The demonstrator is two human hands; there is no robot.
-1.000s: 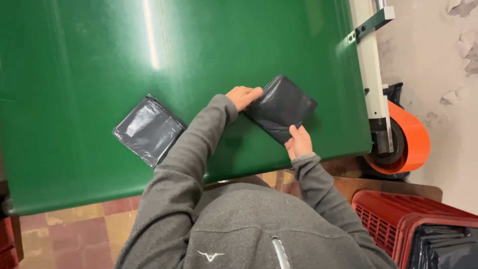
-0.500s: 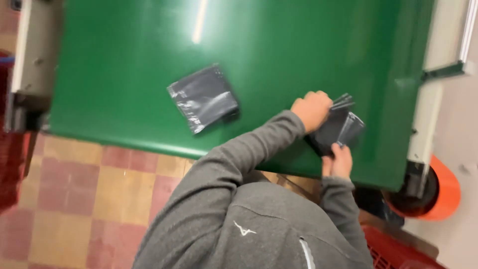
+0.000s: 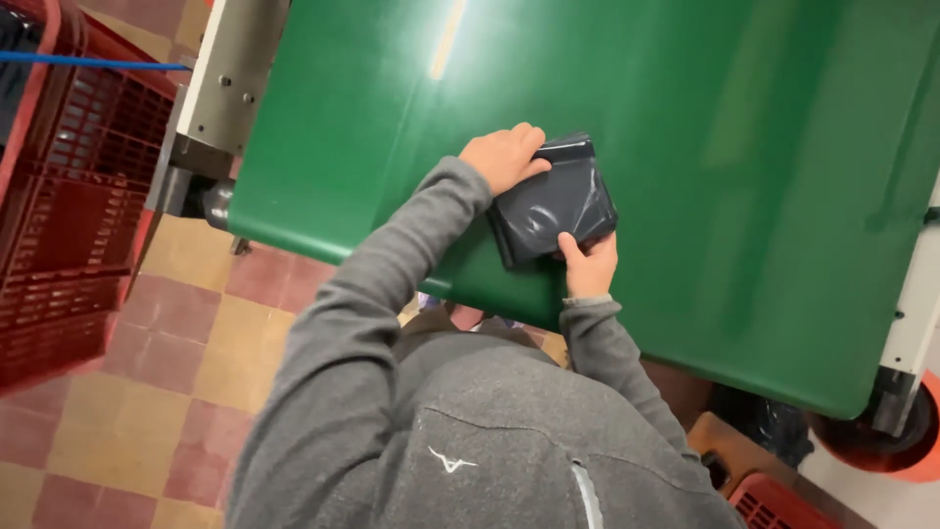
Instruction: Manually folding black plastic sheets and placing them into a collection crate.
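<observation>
A red crate (image 3: 59, 196) stands left of the green belt (image 3: 734, 196), whose far side lies bare. Near the belt's near edge, the left hand (image 3: 502, 157) and right hand (image 3: 588, 264) each clasp the dark plastic bag (image 3: 553, 201)

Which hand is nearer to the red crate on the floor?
Left. The left hand rests on the dark packet's crate-side edge; the right hand holds its near edge, farther from the red crate.
</observation>
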